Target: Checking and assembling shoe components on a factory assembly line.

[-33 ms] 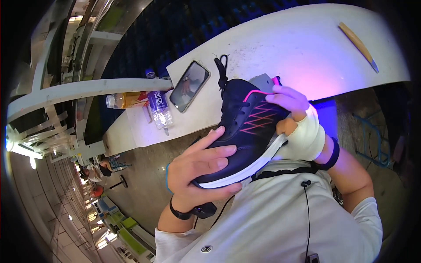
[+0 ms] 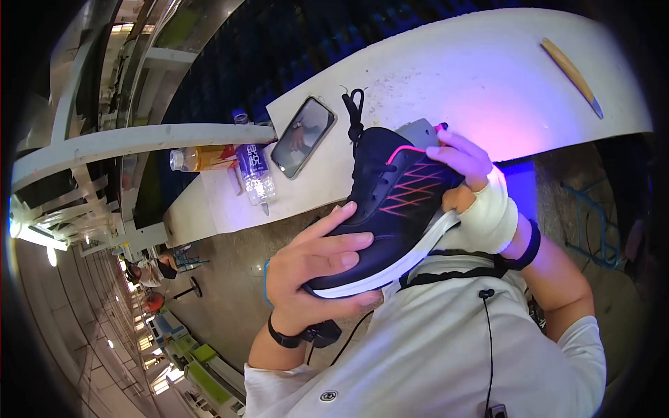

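A black sneaker [image 2: 362, 237] with a white sole and pink criss-cross lines on its side is held in front of my body, toe toward the lower left. My left hand [image 2: 317, 261] wraps round the toe, thumb along the sole and fingers over the upper. At the heel end, my right hand [image 2: 474, 181] grips the side near the collar. White cloth covers its palm and wrist, leaving some fingers bare. A grey flat piece [image 2: 418, 132] sticks out of the shoe's opening. Black laces [image 2: 354, 115] stand up in a loop from the tongue side.
On the white table [image 2: 446, 76] lie a phone [image 2: 302, 136] and a wooden-handled tool [image 2: 571, 73] with a pointed tip. A purple-labelled bottle [image 2: 255, 171] and an orange drink bottle [image 2: 198, 159] lie beside a pale rail [image 2: 139, 139]. A blue metal frame [image 2: 592, 230] stands at right.
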Demonstrator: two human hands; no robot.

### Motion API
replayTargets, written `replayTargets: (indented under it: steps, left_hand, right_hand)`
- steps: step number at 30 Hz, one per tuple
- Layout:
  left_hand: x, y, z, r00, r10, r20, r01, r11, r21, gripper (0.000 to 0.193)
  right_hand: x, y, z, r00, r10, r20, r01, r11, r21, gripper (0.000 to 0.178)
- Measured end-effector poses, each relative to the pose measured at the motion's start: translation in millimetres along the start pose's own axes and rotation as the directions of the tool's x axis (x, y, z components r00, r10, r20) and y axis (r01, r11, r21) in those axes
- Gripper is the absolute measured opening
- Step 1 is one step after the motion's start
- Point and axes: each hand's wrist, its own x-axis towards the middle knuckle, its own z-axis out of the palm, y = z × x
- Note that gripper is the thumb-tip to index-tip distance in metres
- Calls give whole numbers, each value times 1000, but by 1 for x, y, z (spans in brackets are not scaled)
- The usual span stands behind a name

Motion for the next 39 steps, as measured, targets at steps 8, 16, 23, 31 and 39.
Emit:
replayTargets:
  steps: [8, 16, 23, 31, 39]
  left_hand:
    - [17, 7, -36, 828, -519, 213, 474, 850, 229, 115]
    - [33, 10, 7, 756, -653, 52, 388, 510, 767, 113]
    - [33, 4, 31, 781, -620, -73, 436, 458, 775, 107]
    - [42, 45, -16, 987, -89, 132, 41, 945, 325, 83]
    - [36, -40, 148, 974, 223, 30, -224, 952, 208, 90]
  right_hand:
    - [-2, 8, 30, 991, -130, 3, 130, 991, -12, 47]
    - [-6, 10, 43, 994, -110, 20, 111, 992, -54, 36]
    - [-22, 8, 51, 997, -66, 47, 68, 997, -33, 32]
    - [0, -6, 3, 965, 178, -194, -104, 935, 340, 70]
    - [18, -55, -135, 993, 106, 57, -109, 992, 70, 96]
